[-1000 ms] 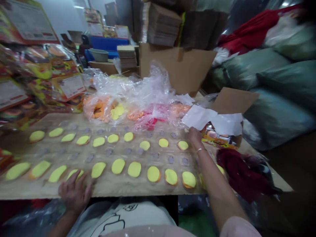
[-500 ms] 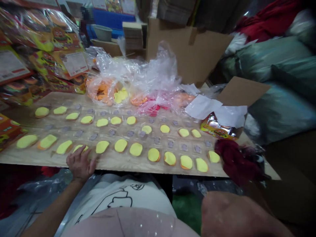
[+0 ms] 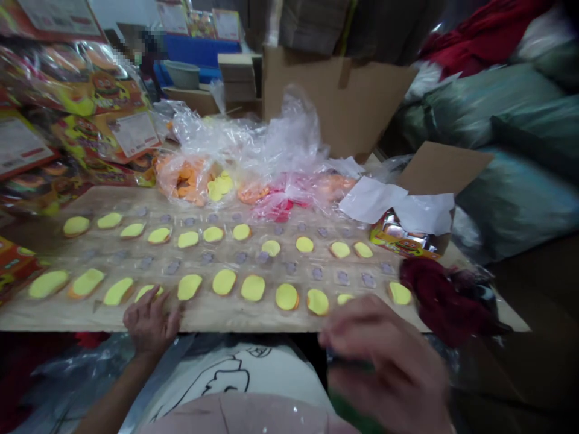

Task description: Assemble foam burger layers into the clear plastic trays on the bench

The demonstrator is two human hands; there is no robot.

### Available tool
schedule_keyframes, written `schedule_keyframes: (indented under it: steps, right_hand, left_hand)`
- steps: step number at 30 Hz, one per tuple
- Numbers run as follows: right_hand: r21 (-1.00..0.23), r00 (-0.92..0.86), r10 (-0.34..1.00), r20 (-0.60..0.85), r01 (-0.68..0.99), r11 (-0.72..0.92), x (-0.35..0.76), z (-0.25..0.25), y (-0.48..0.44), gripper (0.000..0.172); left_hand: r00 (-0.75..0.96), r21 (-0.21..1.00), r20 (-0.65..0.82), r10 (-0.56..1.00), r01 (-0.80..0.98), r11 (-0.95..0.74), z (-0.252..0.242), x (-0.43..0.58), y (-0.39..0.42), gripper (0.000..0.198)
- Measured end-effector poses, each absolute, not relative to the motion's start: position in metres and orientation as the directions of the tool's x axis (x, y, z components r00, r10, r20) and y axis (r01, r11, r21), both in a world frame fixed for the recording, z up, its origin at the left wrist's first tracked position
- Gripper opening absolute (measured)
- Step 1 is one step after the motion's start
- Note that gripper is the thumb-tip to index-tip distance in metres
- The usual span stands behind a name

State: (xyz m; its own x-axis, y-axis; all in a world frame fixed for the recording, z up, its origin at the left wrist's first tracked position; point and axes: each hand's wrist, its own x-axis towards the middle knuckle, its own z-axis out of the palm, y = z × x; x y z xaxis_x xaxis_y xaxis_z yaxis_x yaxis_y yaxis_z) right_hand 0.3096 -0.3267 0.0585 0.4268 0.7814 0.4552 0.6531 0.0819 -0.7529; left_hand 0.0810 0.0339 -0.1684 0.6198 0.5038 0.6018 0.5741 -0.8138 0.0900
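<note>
The left hand [image 3: 150,325] rests at the near edge of the surface [image 3: 203,319], its fingers loosely bent and spread, grasping nothing. Their tips cover part of a yellow oval piece [image 3: 143,293]; whether they press on it or sit just above is unclear. More yellow ovals, some with orange showing beneath, run in a row to either side of these fingers, and a second row [image 3: 187,240] lies beyond them. Small grey-lilac pieces [image 3: 174,266] in clear plastic lie between the rows.

The right hand [image 3: 393,367] hangs nearer the camera, blurred, its fingers half curled; I cannot tell whether they hold anything. They partly hide a yellow oval [image 3: 345,299] just past their tips. Beyond and to the right of these fingers are a bunched maroon cloth [image 3: 427,292] and a printed burger box [image 3: 393,238] with white sheets [image 3: 373,198] on it. Well beyond the left fingers sit clear bags of orange pieces [image 3: 181,184], and stacked burger packs [image 3: 108,135] rise to their left.
</note>
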Motion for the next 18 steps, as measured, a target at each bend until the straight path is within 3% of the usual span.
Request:
schedule_keyframes:
  steps: [3, 6, 9, 11, 14, 16, 18]
  right_hand:
    - [-0.665, 0.524, 0.770, 0.364, 0.725, -0.179, 0.364, 0.017, -0.299, 0.019]
    - [-0.573, 0.604, 0.758, 0.246, 0.721, -0.388, 0.416, -0.031, -0.275, 0.011]
    - [-0.611, 0.678, 0.698, 0.231, 0.660, -0.438, 0.457, -0.061, -0.239, 0.010]
    - [-0.614, 0.693, 0.671, 0.264, 0.657, -0.437, 0.480, -0.070, -0.203, 0.014]
    - [-0.585, 0.637, 0.716, 0.285, 0.707, -0.396, 0.509, -0.075, -0.144, 0.021]
    - [-0.547, 0.595, 0.770, 0.231, 0.733, -0.403, 0.521, -0.078, -0.115, 0.034]
    - [-0.486, 0.547, 0.826, 0.139, 0.764, -0.424, 0.526, -0.083, -0.101, 0.035]
  left_hand:
    - [0.595, 0.090, 0.640, 0.486, 0.570, -0.817, -0.157, 0.079, 0.036, 0.045]
    - [0.600, 0.180, 0.636, 0.486, 0.497, -0.849, -0.131, 0.105, 0.056, 0.041]
    - [0.682, 0.277, 0.603, 0.414, 0.307, -0.910, -0.091, 0.181, 0.079, 0.031]
    - [0.773, 0.356, 0.501, 0.389, 0.225, -0.907, -0.066, 0.253, 0.083, 0.030]
    - [0.920, 0.345, 0.174, 0.350, 0.276, -0.897, -0.046, 0.366, 0.074, 0.033]
    - [0.921, 0.329, 0.135, 0.365, 0.306, -0.893, -0.046, 0.426, 0.070, 0.035]
    - [0.922, 0.321, 0.089, 0.377, 0.332, -0.887, -0.053, 0.466, 0.076, 0.027]
